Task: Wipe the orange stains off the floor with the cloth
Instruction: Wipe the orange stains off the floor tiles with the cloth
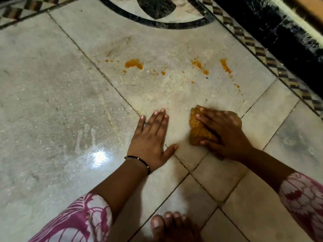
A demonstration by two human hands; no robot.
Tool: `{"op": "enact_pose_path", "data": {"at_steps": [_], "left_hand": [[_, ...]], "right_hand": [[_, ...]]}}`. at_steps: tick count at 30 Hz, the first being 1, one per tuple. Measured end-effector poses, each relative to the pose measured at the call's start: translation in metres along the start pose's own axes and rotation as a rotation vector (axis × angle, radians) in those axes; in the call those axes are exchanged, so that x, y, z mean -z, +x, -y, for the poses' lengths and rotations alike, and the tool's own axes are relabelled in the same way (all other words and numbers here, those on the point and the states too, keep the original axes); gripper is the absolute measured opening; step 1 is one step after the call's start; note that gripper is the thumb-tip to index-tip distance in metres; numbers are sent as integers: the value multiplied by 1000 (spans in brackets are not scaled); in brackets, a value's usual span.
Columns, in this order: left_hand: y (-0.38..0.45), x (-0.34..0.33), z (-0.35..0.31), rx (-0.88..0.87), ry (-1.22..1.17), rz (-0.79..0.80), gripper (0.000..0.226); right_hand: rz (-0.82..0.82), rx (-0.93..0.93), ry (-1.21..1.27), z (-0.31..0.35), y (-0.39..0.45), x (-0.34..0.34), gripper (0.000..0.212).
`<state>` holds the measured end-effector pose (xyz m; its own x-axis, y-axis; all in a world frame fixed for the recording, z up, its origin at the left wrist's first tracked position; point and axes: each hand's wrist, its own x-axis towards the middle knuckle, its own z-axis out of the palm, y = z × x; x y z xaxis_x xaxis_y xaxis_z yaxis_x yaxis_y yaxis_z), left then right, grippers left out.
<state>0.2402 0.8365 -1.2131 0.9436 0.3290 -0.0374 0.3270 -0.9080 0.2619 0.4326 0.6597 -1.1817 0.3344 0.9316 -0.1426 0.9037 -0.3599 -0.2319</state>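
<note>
Head view: a pale marble floor (pixel 52 84) with dark grout lines fills the frame, bordered at the upper right by a checkered inlay strip (pixel 272 63) and a black band (pixel 288 32), with a curved black inlay (pixel 157 25) at the top. The orange stains (pixel 133 64) lie scattered across the middle tile: one larger blot to the left, with small drops beside it, and thinner streaks to the right. The right hand (pixel 225 135) presses down on a crumpled orange-yellow cloth (pixel 199 126), fingers spread over its top and thumb tucked against its near edge; the cloth sits on the floor nearer the camera than the stains, apart from them. The left hand (pixel 152 138) lies flat on the tile just beside the cloth, fingers straight and together, thumb out, holding nothing. A thin dark bracelet (pixel 139 160) circles its wrist. Pink-and-white patterned sleeves (pixel 83 222) cover both forearms, and bare toes (pixel 167 222) show at the bottom edge.
</note>
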Motion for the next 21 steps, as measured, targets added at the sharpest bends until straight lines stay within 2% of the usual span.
{"op": "enact_pose_path", "data": {"at_steps": [2,6,8,11,15,18,21], "left_hand": [[0,0,0,-1,-8,2,82],[0,1,-1,8,-6,3,82],[0,2,-2,12,-4,4,82],[0,3,-3,17,-10,5,82],[0,2,-2,14,-26,-7,81],[-1,0,-1,11,-25,-13,81],[-1,0,0,8,-24,-14,80]], "right_hand": [[-6,-47,-25,-15,6,5,79],[-85,-370,-68,-11,54,6,80],[-101,-420,-125,4,79,6,81],[-68,-301,-182,26,85,7,81],[-75,-71,-205,32,44,-1,75],[-40,88,-154,6,0,-2,71],[11,99,-162,-35,-14,14,70]]}}
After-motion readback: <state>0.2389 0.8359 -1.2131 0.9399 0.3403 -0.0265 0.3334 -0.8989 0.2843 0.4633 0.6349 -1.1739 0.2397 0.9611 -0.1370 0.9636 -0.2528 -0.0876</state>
